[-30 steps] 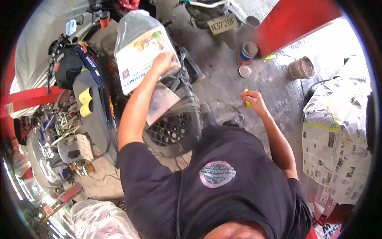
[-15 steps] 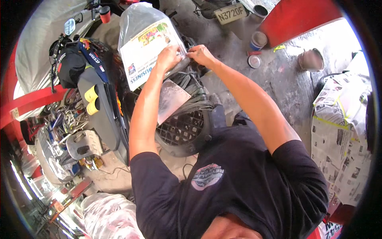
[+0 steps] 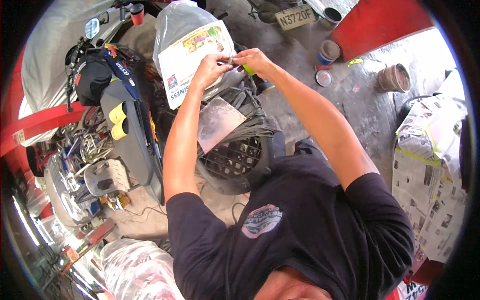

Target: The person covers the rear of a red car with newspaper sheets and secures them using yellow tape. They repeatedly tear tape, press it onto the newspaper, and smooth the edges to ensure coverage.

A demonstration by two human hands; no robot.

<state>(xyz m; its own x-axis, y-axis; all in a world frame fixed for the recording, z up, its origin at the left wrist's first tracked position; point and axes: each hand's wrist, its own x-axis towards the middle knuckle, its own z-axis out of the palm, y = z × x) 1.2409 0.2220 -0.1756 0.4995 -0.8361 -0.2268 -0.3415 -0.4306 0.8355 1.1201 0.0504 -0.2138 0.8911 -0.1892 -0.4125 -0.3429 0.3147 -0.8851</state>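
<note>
Left hand [image 3: 212, 68] at newspaper [image 3: 186, 62] right edge, cannot tell grip; right hand [image 3: 255, 60] grasping yellow-green item [image 3: 249, 70]. Likely edge work; next calls for steady fingertips.

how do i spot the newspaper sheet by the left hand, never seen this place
Find the round black grille in front of the black shirt. Beyond it, past the pinkish board, a white newspaper sheet lies against grey plastic, the left hand at its right side. Its colourful picture sets it apart from the mostly grey newsprint draped at far right.
</note>
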